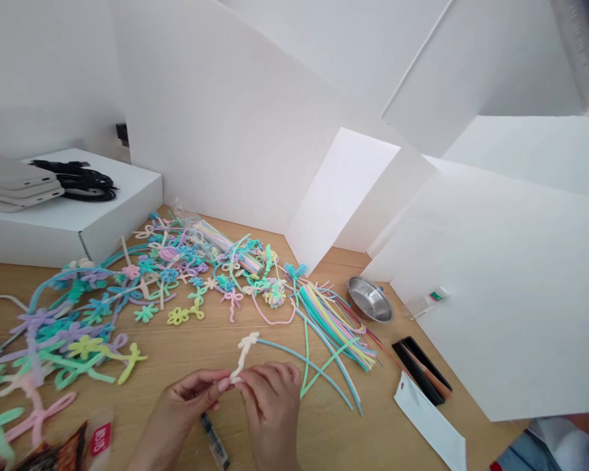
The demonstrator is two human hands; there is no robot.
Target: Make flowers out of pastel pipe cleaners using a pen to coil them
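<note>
**Both hands pinched on one cream fuzzy stick**

Your left hand (186, 402) and right hand (271, 399) are pressed close together low over the counter (186, 353). The fingertips of both pinch the near end of a cream fuzzy stick (242, 353). It pokes up and away from your fingers, with a little looped bow shape at the far tip. So the stick sits right between your two hands.

Just beyond your right hand a blue fuzzy stick (299, 355) lies on the counter and curves off to the right. Further out on that side there's a bundle of straight pastel sticks (336, 317), and past that a small metal bowl (370, 299). Well right of your right hand sits a black tray (407, 356), with a white packet (432, 425) just beside it.

Beyond and left of your left hand there's a big scatter of twisted flower shapes (103, 307). Behind those is a white box (103, 222) with black cables (86, 183) on top.

Below your hands, closer to you, a dark pen-like thing (214, 443) lies on the counter, but it's too blurry to say what it is. A red and white wrapper (98, 438) lies by your left wrist.
</note>
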